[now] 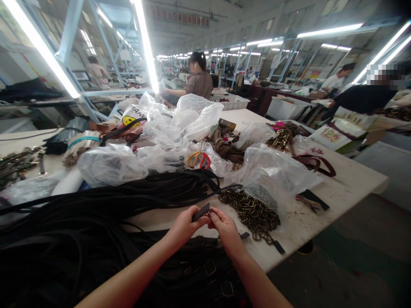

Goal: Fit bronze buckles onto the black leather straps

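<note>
Black straps (pixel 48 256) heap up nearest the camera, dark strap end (pixel 201 212) in hand

Long and tangled, the black straps fill the near left of the table (pixel 349 184), with 2 square metal buckles (pixel 209 268) showing among them toward the bottom. Beyond the heap, the left hand (pixel 189 222) has the dark strap end clamped between thumb and fingers, its tip angled up to the right. The right hand (pixel 223 222) meets the left at that strap end, thumb and fingertips together; whether they pinch something small is too fine to tell.

Just right of the hands lies a pile of bronze-coloured metal rings (pixel 253 214), partly under a clear plastic bag (pixel 276 167). Farther back, scissors (pixel 199 159) with 1 yellow and 1 red handle lie among more plastic bags (pixel 112 164). A brown strap loop (pixel 326 167) rests to the right of them, and a light bundle (pixel 81 145) with a teal band sits to the left.

Past the table, a person (pixel 201 81) in a grey-brown top is near a white bin (pixel 229 102).
</note>
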{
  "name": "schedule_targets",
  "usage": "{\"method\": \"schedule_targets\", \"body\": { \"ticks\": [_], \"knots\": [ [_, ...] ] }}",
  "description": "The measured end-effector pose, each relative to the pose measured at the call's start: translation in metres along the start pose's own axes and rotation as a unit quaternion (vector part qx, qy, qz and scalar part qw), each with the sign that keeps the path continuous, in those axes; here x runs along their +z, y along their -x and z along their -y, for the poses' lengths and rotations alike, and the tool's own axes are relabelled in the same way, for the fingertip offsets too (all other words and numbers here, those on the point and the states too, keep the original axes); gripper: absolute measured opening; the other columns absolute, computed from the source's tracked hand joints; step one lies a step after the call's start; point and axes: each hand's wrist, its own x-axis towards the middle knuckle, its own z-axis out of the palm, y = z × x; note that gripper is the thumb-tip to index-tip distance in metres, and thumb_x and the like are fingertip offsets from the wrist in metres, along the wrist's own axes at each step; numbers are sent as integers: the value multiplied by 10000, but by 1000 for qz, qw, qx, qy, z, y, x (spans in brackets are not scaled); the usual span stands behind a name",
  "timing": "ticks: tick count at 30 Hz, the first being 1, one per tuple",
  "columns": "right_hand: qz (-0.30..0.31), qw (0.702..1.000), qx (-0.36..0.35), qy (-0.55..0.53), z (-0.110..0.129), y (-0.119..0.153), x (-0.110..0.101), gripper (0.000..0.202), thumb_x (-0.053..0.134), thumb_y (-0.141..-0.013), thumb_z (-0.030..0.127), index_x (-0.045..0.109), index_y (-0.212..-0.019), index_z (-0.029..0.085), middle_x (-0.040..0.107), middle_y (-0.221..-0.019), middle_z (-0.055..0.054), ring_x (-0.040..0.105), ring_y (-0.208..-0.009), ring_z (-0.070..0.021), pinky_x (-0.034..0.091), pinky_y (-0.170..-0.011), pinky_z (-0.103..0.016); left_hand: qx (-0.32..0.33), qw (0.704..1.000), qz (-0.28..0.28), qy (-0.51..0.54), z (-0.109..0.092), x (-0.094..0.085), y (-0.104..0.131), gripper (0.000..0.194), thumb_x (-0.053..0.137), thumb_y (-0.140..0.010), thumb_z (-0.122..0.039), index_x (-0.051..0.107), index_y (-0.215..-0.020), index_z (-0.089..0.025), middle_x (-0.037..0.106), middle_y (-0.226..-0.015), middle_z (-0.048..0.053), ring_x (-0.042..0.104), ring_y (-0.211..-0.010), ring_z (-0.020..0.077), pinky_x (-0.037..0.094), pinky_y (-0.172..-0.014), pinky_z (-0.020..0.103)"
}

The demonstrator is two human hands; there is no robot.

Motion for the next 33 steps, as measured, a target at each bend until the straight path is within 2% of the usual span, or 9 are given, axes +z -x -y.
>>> {"method": "schedule_targets", "body": {
  "ticks": [2,5,7,12,16,22,26,30,33],
  "knots": [
    [-12,998,28,-54,2,-1,-3,425,633,-669,390,586,-1008,138,637,-783,-40,547,-591,-101,458,-580,-239,14,1000,6,9,-1,-5,0,305,408,-780,-445,542,-807,-173,566,-715,-10,491,-667,137,360,-613,225],
    [-38,990,35,-131,11,0,-9,435,680,-642,330,549,-1023,166,633,-745,-11,557,-566,-79,465,-545,-199,33,998,26,36,-2,-8,-2,393,281,-829,-448,554,-791,-169,549,-696,-1,488,-677,138,358,-623,230],
    [-53,981,37,-183,19,2,-13,382,699,-632,284,552,-969,180,627,-717,15,558,-546,-61,472,-529,-173,14,998,32,43,-2,-6,-5,398,324,-808,-476,553,-712,-165,503,-615,-16,459,-616,127,340,-572,221],
    [-66,944,98,-307,28,5,-18,262,710,-619,174,573,-842,174,632,-704,25,569,-521,-46,494,-492,-144,-27,992,-39,113,-1,1,-14,332,472,-730,-481,515,-645,-163,445,-574,-41,405,-577,106,327,-542,200],
    [-41,911,161,-378,23,4,-16,190,688,-641,113,581,-793,152,625,-649,21,574,-510,-53,504,-486,-147,-35,989,-2,143,-1,0,-12,300,508,-711,-452,537,-674,-156,449,-585,-47,391,-571,96,324,-544,195],
    [38,871,230,-432,22,5,-14,206,648,-700,122,592,-898,113,599,-607,22,549,-497,-35,483,-465,-115,-13,991,61,122,2,-6,-9,282,519,-713,-432,548,-686,-153,412,-573,-54,355,-543,84,295,-515,191],
    [82,860,249,-439,20,8,-14,216,647,-712,153,590,-918,120,591,-618,33,530,-480,-19,485,-474,-106,30,996,63,56,2,-13,-9,261,511,-730,-417,584,-722,-167,478,-629,-39,408,-590,101,325,-559,198],
    [89,857,255,-440,15,8,-13,165,650,-710,157,593,-860,117,595,-658,28,511,-466,-6,480,-466,-96,54,997,56,-7,1,-19,-9,256,499,-740,-415,598,-721,-180,512,-661,-27,458,-639,122,339,-587,205],
    [96,850,265,-444,13,8,-11,141,635,-726,160,592,-849,107,583,-650,22,501,-463,-3,471,-458,-85,52,996,67,-18,2,-22,-9,260,498,-742,-416,602,-722,-179,515,-648,-31,453,-617,116,327,-561,200]
  ]
}}
